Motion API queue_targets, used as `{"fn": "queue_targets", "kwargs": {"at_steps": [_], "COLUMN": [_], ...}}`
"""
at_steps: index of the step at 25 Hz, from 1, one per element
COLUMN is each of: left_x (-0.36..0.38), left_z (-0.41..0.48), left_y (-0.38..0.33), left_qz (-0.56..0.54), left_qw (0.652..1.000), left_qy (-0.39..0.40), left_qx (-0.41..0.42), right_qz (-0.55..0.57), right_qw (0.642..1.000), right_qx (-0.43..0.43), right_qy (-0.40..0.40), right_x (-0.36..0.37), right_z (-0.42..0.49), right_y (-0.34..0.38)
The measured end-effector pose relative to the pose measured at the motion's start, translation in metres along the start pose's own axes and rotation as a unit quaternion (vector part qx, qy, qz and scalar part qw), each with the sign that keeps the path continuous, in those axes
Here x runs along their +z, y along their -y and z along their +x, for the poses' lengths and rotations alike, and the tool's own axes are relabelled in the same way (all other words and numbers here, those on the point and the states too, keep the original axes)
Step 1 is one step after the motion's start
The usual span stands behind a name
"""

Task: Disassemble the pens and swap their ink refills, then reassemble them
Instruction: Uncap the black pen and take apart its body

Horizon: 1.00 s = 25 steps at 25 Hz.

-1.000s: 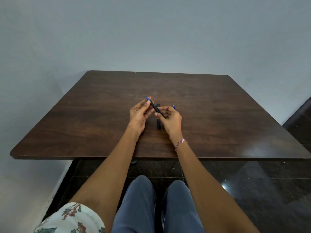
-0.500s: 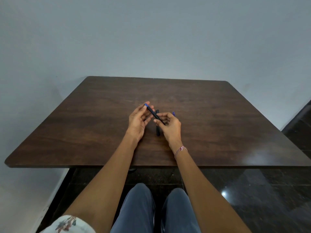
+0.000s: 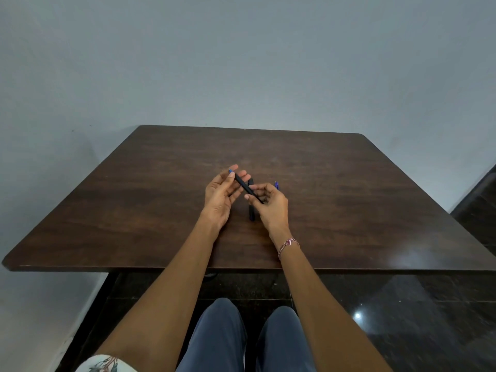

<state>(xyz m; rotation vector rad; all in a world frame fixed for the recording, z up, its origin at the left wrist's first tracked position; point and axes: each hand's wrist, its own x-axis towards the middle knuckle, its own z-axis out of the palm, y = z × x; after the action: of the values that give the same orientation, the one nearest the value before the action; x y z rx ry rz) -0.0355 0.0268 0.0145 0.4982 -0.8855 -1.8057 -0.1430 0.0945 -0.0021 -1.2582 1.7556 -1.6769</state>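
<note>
A thin black pen [image 3: 243,183] with a blue tip at its far left end is held slanted above the dark wooden table [image 3: 349,210]. My left hand [image 3: 221,196] pinches its upper end, and my right hand [image 3: 269,204] grips its lower end. A second black pen [image 3: 251,210] lies on the table between my hands, pointing away from me, partly hidden by the right hand. A small blue piece [image 3: 276,185] pokes out beyond my right hand's fingers; whether it is held or on the table I cannot tell.
The table stands against a plain grey wall [image 3: 241,63]. Its front edge [image 3: 161,268] runs just above my knees. A dark glossy floor [image 3: 402,318] shows below and to the right.
The camera view has tilted, so the table sits lower in the frame. Both hands keep the same hold on the slanted pen; the left fingers have spread slightly.
</note>
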Motion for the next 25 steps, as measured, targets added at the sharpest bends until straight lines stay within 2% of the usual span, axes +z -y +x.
{"fn": "queue_targets", "kwargs": {"at_steps": [7, 19, 25], "left_x": [-0.0001, -0.0011, -0.0064], "left_z": [0.0009, 0.0025, 0.0015], "left_y": [-0.0016, 0.0041, 0.0018], "left_qz": [-0.015, 0.040, 0.007], "left_qw": [0.999, 0.998, 1.000], "left_qy": [0.030, -0.044, 0.003], "left_qx": [-0.026, 0.032, -0.009], "right_qz": [0.002, -0.001, 0.007], "right_qw": [1.000, 1.000, 1.000], "right_qx": [0.016, 0.013, 0.020], "right_qy": [0.001, 0.012, 0.007], "right_x": [-0.0003, -0.0007, -0.0012], "right_z": [-0.0012, -0.0046, -0.0052], "right_y": [0.0025, 0.0068, 0.0069]}}
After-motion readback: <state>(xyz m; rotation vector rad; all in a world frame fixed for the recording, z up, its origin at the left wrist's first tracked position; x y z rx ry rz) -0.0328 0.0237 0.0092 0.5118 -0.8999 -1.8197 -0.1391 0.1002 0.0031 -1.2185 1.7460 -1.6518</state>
